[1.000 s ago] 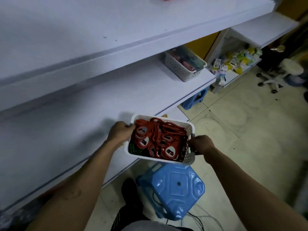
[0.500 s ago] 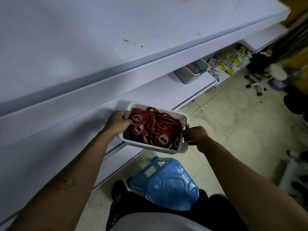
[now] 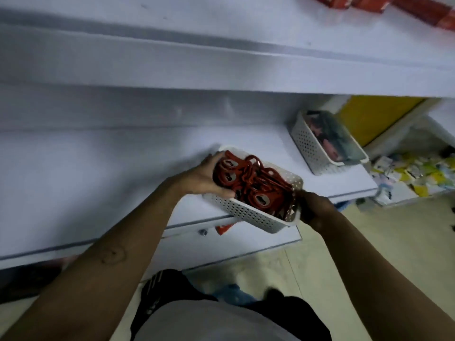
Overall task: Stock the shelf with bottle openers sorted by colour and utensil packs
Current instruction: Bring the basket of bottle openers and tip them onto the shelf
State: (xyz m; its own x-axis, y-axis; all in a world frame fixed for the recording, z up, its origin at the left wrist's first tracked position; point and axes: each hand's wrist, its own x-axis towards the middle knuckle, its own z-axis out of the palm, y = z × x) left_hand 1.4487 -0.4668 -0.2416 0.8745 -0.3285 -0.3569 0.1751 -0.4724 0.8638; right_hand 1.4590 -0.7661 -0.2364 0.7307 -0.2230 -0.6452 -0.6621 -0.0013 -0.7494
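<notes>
Basket (image 3: 248,214) between my hands: left hand (image 3: 204,179) at its left end, right hand (image 3: 314,209) at its right. Bottle openers (image 3: 256,185) heaped in it. It sits over the shelf (image 3: 98,180) front edge. Second basket (image 3: 309,148) on the same shelf, beyond and right of my right hand. Small packets (image 3: 416,172) farther right.

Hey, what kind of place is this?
Probably a small shop being stocked: long white shelves, a white basket of red bottle openers, a second basket on the shelf, and small packets piled further right.
</notes>
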